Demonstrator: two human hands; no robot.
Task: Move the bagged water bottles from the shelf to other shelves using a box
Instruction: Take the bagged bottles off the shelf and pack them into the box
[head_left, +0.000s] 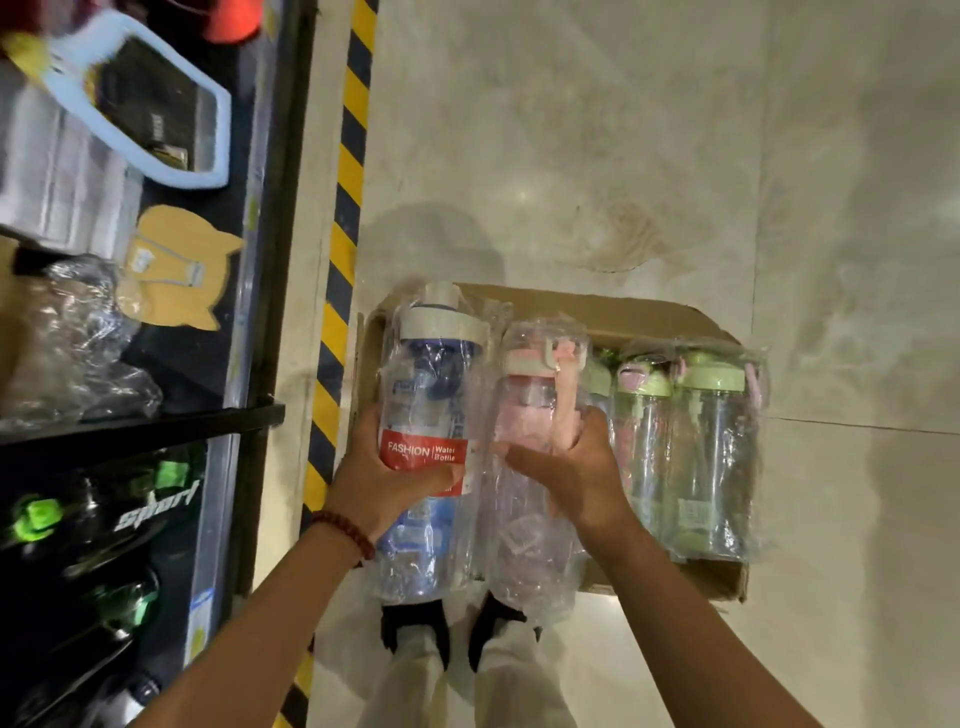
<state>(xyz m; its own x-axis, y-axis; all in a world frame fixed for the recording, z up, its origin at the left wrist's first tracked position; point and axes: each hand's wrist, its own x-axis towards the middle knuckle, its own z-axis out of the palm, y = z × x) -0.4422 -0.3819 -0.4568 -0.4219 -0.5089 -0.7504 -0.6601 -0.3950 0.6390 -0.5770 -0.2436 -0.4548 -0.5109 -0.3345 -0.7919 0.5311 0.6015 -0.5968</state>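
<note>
Bagged bottles (680, 447) lie in the box (613, 312), right of the shelf (265, 312).

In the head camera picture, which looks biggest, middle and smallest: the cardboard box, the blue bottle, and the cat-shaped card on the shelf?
1. cardboard box
2. blue bottle, though held closer to the camera, so it may look larger than it is
3. cat-shaped card

I see clear glossy plastic bottles (709, 457) sealed in crinkled transparent film. The box (649, 317) is matt brown cardboard with a torn edge. The floor (597, 130) is smooth, faintly glossy stone tile. The shelf frame (280, 208) is matt black metal.
</note>
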